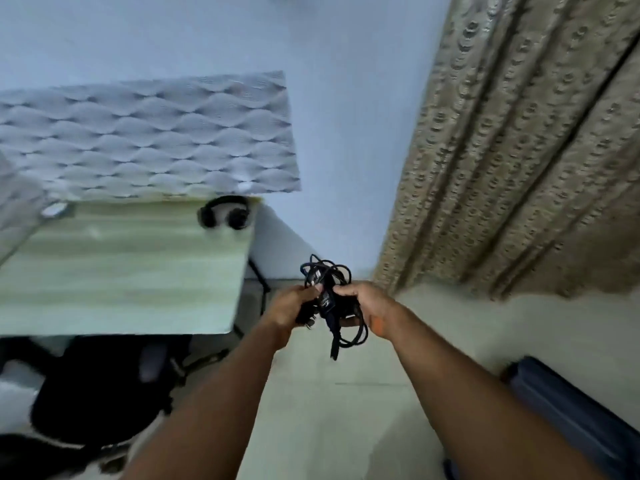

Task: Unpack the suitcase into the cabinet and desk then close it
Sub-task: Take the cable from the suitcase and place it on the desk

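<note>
A tangled bundle of black cables with a charger brick [327, 289] hangs in the air before me, above the floor and to the right of the desk. My left hand [289, 310] grips its left side. My right hand [367, 304] holds its right side, and loops of cable dangle below both hands. The pale wooden desk [121, 268] stands at the left. Black headphones [225, 213] lie at its far right corner. A dark blue suitcase [571, 417] shows in part at the lower right. The picture is blurred by motion.
A black office chair [93, 389] sits under the desk's near edge. A small white object [53, 209] lies at the desk's far left. A patterned beige curtain [519, 150] hangs at the right, down to the floor. Pale floor [329, 410] lies between desk and suitcase.
</note>
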